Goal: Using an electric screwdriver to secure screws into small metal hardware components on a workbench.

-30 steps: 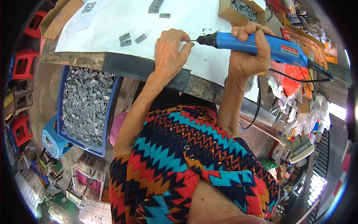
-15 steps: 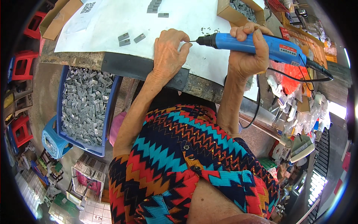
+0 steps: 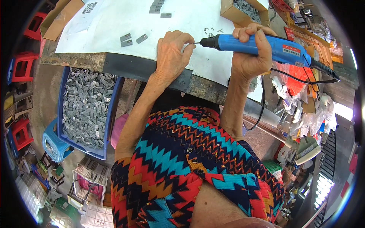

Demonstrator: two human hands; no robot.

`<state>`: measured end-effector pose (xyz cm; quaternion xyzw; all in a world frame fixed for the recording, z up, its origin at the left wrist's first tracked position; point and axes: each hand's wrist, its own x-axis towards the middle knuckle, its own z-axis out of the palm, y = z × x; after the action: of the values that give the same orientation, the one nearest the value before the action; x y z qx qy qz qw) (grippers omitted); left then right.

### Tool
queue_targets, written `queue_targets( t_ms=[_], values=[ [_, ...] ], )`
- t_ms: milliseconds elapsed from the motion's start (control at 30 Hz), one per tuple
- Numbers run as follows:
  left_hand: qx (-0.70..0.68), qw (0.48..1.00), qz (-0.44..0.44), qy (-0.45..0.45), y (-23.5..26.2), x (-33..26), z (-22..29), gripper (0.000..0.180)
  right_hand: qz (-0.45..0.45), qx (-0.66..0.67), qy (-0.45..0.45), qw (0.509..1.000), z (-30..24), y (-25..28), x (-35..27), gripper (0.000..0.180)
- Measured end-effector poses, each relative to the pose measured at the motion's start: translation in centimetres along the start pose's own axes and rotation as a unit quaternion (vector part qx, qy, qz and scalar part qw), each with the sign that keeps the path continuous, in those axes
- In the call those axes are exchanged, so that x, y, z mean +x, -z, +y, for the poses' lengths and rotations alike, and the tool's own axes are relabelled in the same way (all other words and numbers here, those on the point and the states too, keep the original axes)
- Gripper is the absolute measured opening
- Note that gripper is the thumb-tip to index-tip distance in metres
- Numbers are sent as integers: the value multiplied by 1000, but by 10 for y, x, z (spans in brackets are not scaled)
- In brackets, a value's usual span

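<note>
My right hand [image 3: 254,51] is wrapped round a blue electric screwdriver [image 3: 243,43], held level with its thin bit pointing left. The bit's tip reaches the fingertips of my left hand [image 3: 174,49]. That hand is closed in a pinch above the table's near edge; what it grips is hidden behind the fingers. Left of it, a few small grey metal pieces [image 3: 141,38], looking like pencil sharpeners, lie on the white sheet [image 3: 110,30]. More of the same grey pieces [image 3: 156,7] lie farther back. Tiny dark screws [image 3: 213,31] are scattered beyond the screwdriver's nose.
A blue crate [image 3: 61,110] heaped with grey pieces stands left below the table, beside a blue stool [image 3: 52,142]. A cardboard box [image 3: 230,14] of small parts sits at the back right. The screwdriver's black cord [image 3: 262,102] loops down at right. Plastic bags [image 3: 300,91] crowd the right side.
My right hand and the screwdriver have shifted very slightly left. My left hand keeps its pinch in nearly the same place.
</note>
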<state>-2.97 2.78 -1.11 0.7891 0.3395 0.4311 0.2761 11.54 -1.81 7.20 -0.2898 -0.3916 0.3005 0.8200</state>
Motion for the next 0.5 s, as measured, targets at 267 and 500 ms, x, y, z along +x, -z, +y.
queue_targets(
  t_ms=[267, 500],
  values=[
    [-7, 1000, -10, 4, 4, 0, 2, 12, 5, -13, 2, 1000, -2, -3, 0, 17],
    [-50, 996, -70, 10, 27, 10, 2, 19, 13, 1, -1, 1000, -8, 3, 0, 18]
  ],
)
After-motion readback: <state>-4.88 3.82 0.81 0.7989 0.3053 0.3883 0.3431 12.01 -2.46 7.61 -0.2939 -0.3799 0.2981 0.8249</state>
